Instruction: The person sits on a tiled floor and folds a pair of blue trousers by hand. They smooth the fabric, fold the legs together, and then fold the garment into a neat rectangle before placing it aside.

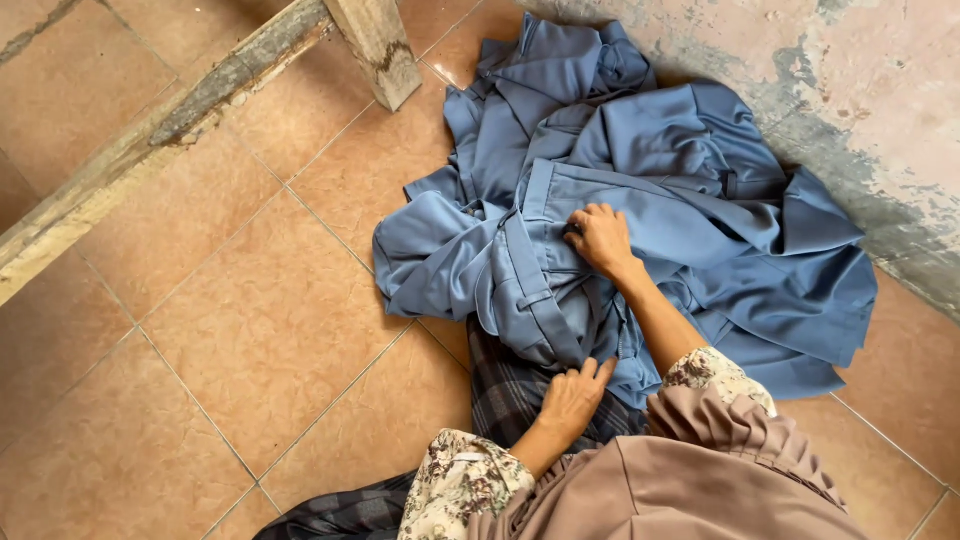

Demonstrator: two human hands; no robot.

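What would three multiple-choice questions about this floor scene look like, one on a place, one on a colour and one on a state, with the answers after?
1. Where does the pile of trousers lie?
A. on a shelf
B. on the tiled floor by the wall
C. in a basket

2. What colour are the trousers?
A. blue
B. red
C. white

3. What is the right hand doing?
A. hanging free in the air
B. holding scissors
C. gripping a waistband

Answers: 1 B, the cloth spreads over tiles at the wall's foot. 2 A, every fold is blue. 3 C, its fingers curl into the fabric, while the left hand rests at the pile's near edge.
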